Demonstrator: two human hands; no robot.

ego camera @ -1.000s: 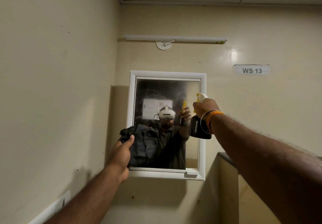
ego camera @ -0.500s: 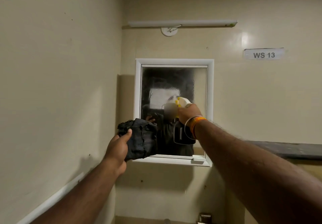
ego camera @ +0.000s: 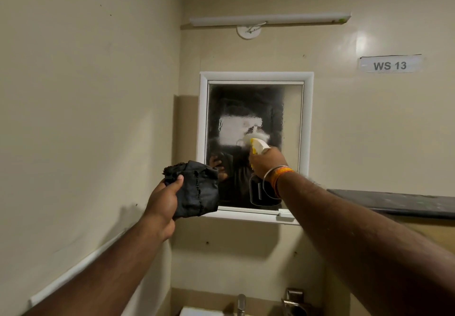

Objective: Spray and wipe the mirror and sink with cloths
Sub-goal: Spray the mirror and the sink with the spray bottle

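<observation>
mirror [ego camera: 256, 109]: glass, wet and beaded with spray, hazy; frame smooth white, looks plastic. cloth [ego camera: 197, 190]: dark matt fabric, frayed rough edges, crumpled. spray bottle [ego camera: 261, 192]: dark translucent glossy plastic body, white/yellow plastic head. Walls [ego camera: 86, 118]: smooth cream, semi-gloss, light glare near the sign. WS 13 label [ego camera: 390, 64]: paper, matt. ledge [ego camera: 398, 202]: dark, stone-like, dull. tap [ego camera: 241, 304]: brushed metal. Wristbands [ego camera: 279, 174]: one metal, one orange woven thread.

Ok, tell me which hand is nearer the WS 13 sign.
Right. The right hand grips the spray bottle below-left of the WS 13 sign; the left hand is farther left.
</observation>
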